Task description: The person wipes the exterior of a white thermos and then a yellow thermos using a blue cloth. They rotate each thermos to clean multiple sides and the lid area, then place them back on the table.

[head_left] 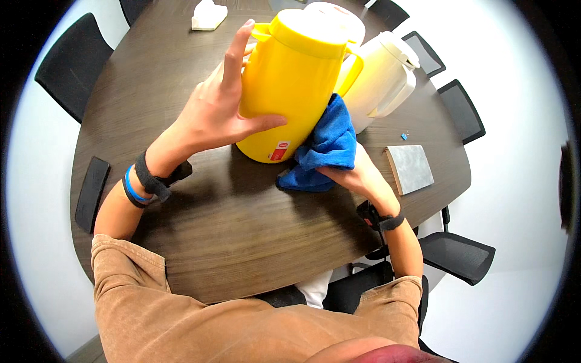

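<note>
A yellow thermos jug (pixel 293 85) with a spout and a side handle stands in front of me on the dark wooden table (pixel 242 242), leaning slightly in the view. My left hand (pixel 221 109) grips its left side, thumb across the front and fingers up toward the spout. In my right hand (pixel 357 175) is a blue cloth (pixel 330 145), bunched and pressed against the jug's lower right side. Most of the right fingers are hidden behind the cloth. Close behind the yellow jug stands a white thermos jug (pixel 381 78) with its handle to the right.
A dark phone (pixel 92 193) lies at the table's left edge. To the right are a grey-covered book (pixel 411 168) and a tiny blue item (pixel 405 136). A white packet (pixel 209 15) sits at the far left. Black chairs (pixel 72 66) surround the table. Another white rounded top (pixel 339 18) shows behind the jug.
</note>
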### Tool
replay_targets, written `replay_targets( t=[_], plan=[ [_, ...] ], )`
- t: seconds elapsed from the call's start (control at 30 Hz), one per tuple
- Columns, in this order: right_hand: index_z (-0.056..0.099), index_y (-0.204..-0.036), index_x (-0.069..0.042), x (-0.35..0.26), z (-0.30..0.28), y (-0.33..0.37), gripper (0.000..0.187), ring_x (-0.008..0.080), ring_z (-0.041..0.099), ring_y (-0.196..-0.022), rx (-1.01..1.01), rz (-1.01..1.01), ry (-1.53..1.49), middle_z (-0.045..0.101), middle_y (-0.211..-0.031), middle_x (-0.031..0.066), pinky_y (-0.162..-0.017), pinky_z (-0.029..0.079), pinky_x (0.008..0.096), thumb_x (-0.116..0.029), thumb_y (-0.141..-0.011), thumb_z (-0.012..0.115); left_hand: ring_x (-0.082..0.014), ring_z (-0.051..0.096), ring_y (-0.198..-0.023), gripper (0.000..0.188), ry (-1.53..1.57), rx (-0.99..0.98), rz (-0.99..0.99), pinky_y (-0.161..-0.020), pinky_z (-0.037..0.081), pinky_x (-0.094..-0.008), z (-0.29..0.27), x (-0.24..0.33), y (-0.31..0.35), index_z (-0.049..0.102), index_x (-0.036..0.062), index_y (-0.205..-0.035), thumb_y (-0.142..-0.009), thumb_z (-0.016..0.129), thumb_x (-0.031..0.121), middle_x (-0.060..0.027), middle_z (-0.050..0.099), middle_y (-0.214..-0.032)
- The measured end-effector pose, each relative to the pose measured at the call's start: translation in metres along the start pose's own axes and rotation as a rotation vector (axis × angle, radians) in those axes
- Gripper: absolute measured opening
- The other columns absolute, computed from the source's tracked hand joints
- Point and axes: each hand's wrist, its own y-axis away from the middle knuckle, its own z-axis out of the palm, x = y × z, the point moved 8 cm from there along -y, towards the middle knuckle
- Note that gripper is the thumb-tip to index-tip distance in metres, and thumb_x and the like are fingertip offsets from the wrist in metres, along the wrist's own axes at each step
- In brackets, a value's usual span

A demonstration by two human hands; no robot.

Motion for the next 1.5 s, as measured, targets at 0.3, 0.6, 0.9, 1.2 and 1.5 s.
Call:
replay_targets(
  t=[0.3,0.6,0.9,1.2,1.5],
  plan=[
    [0.067,-0.127,0.001,-0.102,-0.074,-0.026,0.049,0.025,0.066,-0.119,0.26,-0.485,0.279,0.069,-0.131,0.0155,-0.106,0.051,0.0384,-0.011,-0.084,0.087,-0.0468,0.063,-0.128,0.082,0.054,0.0,-0.011,-0.102,0.057,-0.0526,-0.006,-0.009,-0.001,0.011,0.016,-0.164,-0.105,0.062,0.044,-0.0314,0.057,-0.142],
    [0.051,-0.147,0.0,-0.016,-0.003,-0.004,0.082,0.0314,0.059,-0.132,-0.096,-0.054,0.159,0.061,-0.142,0.0177,-0.114,0.047,0.0428,-0.021,-0.079,0.093,-0.0369,0.071,-0.112,0.062,0.041,-0.012,-0.113,-0.089,0.063,-0.0439,-0.02,-0.017,-0.007,0.034,0.0129,-0.156,-0.108,0.055,0.048,-0.0217,0.058,-0.133],
    [0.068,-0.109,0.0,-0.055,-0.043,-0.023,0.037,0.0306,0.069,-0.1,0.069,-0.182,0.266,0.07,-0.108,0.0183,-0.095,0.055,0.0399,-0.011,-0.08,0.088,-0.0314,0.068,-0.112,0.069,0.106,-0.146,-0.228,-0.088,0.06,-0.0408,-0.02,-0.026,-0.007,0.051,0.0068,-0.139,-0.101,0.059,0.064,-0.0175,0.057,-0.129],
    [0.063,-0.132,-0.004,-0.058,-0.026,-0.023,0.055,0.0261,0.062,-0.123,0.017,-0.081,-0.131,0.065,-0.134,0.015,-0.109,0.049,0.0416,-0.017,-0.085,0.088,-0.0434,0.051,-0.141,0.087,0.252,-0.252,-0.187,-0.118,0.043,-0.0503,-0.001,-0.026,0.0,0.031,0.0058,-0.151,-0.096,0.068,0.063,-0.0274,0.046,-0.15],
    [0.056,-0.147,-0.005,-0.016,-0.001,0.005,0.068,0.0292,0.059,-0.135,-0.198,0.108,-0.118,0.061,-0.147,0.0159,-0.118,0.046,0.0438,-0.021,-0.089,0.087,-0.0476,0.048,-0.143,0.106,0.2,-0.299,-0.121,-0.121,0.04,-0.05,0.007,-0.024,0.004,0.015,0.0009,-0.154,-0.092,0.073,0.063,-0.0323,0.04,-0.155]
  ],
)
